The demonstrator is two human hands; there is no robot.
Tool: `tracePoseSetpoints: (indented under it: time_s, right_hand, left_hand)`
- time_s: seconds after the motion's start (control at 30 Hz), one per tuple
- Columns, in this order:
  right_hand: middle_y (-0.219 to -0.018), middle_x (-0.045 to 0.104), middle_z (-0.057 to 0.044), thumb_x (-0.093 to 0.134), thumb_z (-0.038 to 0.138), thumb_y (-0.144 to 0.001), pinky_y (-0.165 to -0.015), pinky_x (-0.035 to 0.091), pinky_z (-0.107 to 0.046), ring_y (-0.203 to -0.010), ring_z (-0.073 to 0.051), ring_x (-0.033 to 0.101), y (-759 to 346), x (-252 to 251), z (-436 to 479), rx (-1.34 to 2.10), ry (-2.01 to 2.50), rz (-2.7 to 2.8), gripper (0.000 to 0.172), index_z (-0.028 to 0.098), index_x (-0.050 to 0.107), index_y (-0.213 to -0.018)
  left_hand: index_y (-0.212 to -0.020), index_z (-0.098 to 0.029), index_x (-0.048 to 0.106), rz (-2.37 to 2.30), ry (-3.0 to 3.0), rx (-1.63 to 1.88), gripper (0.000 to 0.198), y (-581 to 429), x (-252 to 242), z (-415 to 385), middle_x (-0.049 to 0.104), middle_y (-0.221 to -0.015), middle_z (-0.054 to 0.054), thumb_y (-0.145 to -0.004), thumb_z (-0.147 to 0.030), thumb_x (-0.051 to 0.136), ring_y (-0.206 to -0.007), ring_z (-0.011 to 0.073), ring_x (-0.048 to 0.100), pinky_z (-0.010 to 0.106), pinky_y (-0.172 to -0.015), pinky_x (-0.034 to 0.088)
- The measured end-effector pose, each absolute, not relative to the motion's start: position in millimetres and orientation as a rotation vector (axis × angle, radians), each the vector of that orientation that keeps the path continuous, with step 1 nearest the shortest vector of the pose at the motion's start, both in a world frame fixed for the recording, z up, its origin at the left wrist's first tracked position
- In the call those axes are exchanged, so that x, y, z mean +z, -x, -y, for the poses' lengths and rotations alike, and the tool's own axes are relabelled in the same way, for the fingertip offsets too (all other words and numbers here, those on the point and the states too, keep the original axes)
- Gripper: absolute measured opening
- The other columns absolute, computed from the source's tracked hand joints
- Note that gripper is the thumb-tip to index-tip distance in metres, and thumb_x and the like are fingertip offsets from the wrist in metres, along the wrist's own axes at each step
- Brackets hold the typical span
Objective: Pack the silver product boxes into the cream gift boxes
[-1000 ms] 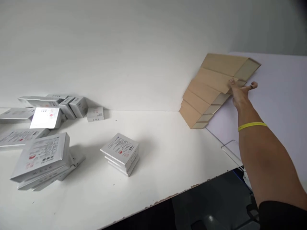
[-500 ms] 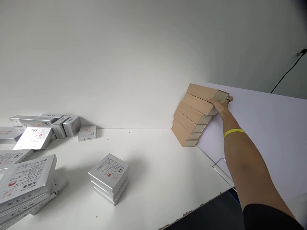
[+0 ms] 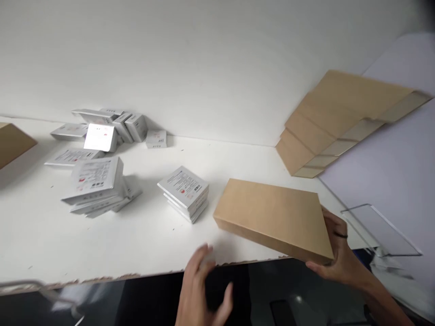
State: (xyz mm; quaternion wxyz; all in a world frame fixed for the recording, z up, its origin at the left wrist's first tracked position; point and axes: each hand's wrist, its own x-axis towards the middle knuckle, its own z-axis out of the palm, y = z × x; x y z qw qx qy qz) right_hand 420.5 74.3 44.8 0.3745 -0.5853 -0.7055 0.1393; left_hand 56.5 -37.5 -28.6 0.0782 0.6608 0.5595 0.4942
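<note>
A flat brown cardboard box is gripped at its right end by my right hand, thumb below and fingers behind the edge. The box is held over the front right part of the white table. My left hand is at the table's front edge, fingers apart and holding nothing, slightly blurred. Just beyond it stands a small stack of white printed tea boxes. Leaning against the right-hand panel is a slanted stack of similar brown boxes.
More white tea boxes are piled unevenly at the left, with others by the back wall. Another brown box lies at the far left edge. A metal wire frame juts out on the right. The white table's front edge is chipped.
My right hand has come away from the leaning stack with one brown box, bringing it left and closer. My left hand has entered from below. The view has shifted.
</note>
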Motion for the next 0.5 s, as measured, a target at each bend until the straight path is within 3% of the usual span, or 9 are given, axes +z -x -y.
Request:
tracePoseSetpoints:
  time_s: [0.07, 0.13, 0.3, 0.37, 0.5]
  right_hand:
    - [-0.148, 0.053, -0.018, 0.095, 0.046, -0.054, -0.092, 0.061, -0.048, -0.132, -0.038, 0.058, -412.6, 10.1, -47.8, 0.781, 1.557, 1.796, 0.100, 0.026, 0.053, -0.142]
    - [-0.142, 0.060, -0.015, 0.088, 0.050, -0.066, -0.092, 0.061, -0.044, -0.127, -0.034, 0.062, -398.5, -9.0, -30.6, 0.940, 1.701, 1.592, 0.086, 0.026, 0.055, -0.141]
    - [-0.118, 0.064, -0.008, 0.087, 0.056, -0.067, -0.094, 0.056, -0.039, -0.111, -0.026, 0.064, -340.8, -26.4, -3.0, 0.630, 1.829, 1.165, 0.076, 0.022, 0.057, -0.128]
    - [-0.111, 0.059, -0.006, 0.089, 0.052, -0.067, -0.095, 0.054, -0.040, -0.103, -0.023, 0.062, -322.8, -30.6, 2.3, 0.520, 1.757, 1.094, 0.068, 0.020, 0.055, -0.118]
    - [-0.115, 0.053, -0.008, 0.087, 0.050, -0.071, -0.092, 0.054, -0.044, -0.094, -0.021, 0.059, -315.7, -36.8, 2.8, 0.404, 1.678, 1.152, 0.056, 0.019, 0.056, -0.106]
  left_hand:
    - [-0.150, -0.020, 0.038, -1.813, -1.880, 1.429, 0.077, -61.7, -13.2, 19.6, 0.055, -0.146, 0.024, -0.086, -0.034, 0.077, -0.135, 0.0412, 0.061, 0.059, -0.100, 0.062]
    - [-0.156, -0.024, 0.032, -1.722, -1.807, 1.276, 0.082, -65.8, -4.0, 9.4, 0.053, -0.147, 0.021, -0.089, -0.037, 0.077, -0.137, 0.0363, 0.060, 0.052, -0.104, 0.062]
    - [-0.125, -0.029, 0.048, -1.810, -1.592, 1.474, 0.033, -74.1, -9.7, 15.2, 0.059, -0.110, 0.008, -0.098, -0.025, 0.065, -0.101, 0.0253, 0.068, 0.040, -0.084, 0.065]
    - [-0.117, -0.029, 0.047, -1.823, -1.573, 1.480, 0.026, -75.2, -14.4, 18.4, 0.055, -0.101, 0.005, -0.098, -0.022, 0.064, -0.090, 0.0234, 0.065, 0.038, -0.076, 0.062]
    - [-0.112, -0.028, 0.046, -1.771, -1.580, 1.439, 0.021, -74.6, -13.6, 16.0, 0.052, -0.096, 0.004, -0.099, -0.018, 0.060, -0.084, 0.0221, 0.058, 0.036, -0.072, 0.057]
